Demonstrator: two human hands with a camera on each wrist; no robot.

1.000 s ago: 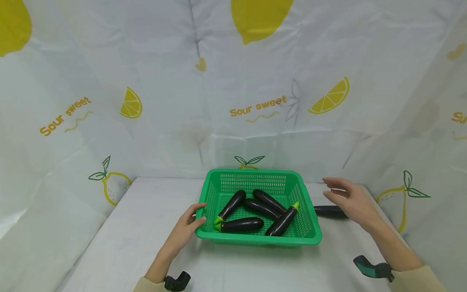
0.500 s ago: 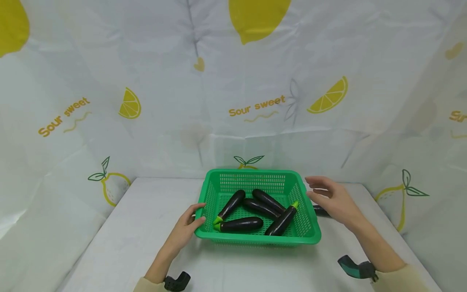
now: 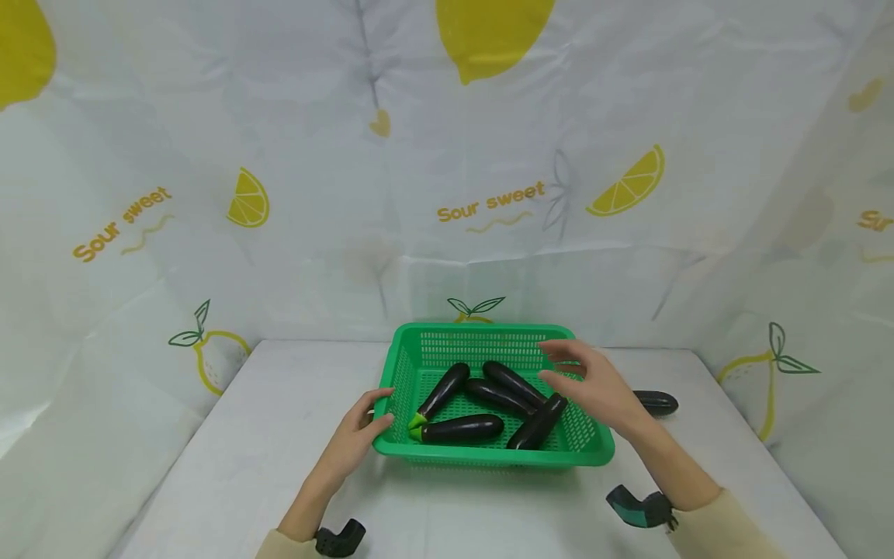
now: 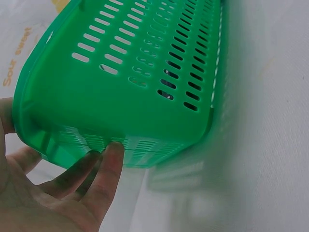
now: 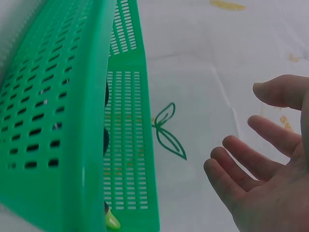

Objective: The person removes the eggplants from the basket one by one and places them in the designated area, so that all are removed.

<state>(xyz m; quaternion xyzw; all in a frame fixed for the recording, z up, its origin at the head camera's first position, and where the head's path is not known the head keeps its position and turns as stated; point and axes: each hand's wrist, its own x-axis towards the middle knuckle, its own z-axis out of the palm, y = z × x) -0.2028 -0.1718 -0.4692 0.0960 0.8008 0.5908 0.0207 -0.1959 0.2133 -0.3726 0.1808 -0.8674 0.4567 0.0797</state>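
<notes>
A green plastic basket (image 3: 499, 458) with slotted walls stands on the table and holds several dark eggplants (image 3: 462, 428) with green stem ends. My left hand (image 3: 356, 435) holds the basket's left end at the rim; in the left wrist view its fingers (image 4: 107, 169) lie against the outside of the end wall. Above the basket's right side is my right hand (image 3: 587, 384), fingers loosely bent and apart, holding nothing. It overlaps the stem end of the rightmost eggplant (image 3: 538, 425). The right wrist view shows the right hand (image 5: 270, 179) with its palm bare.
Outside the basket, to its right, another dark eggplant (image 3: 656, 402) lies on the white table (image 3: 279, 435), partly hidden by the right forearm. A white sheet (image 3: 314, 233) printed with lemons hangs behind and at both sides.
My right hand has moved left from beside the basket, near the outer eggplant, to over the basket's right side. The left hand and the basket stay put.
</notes>
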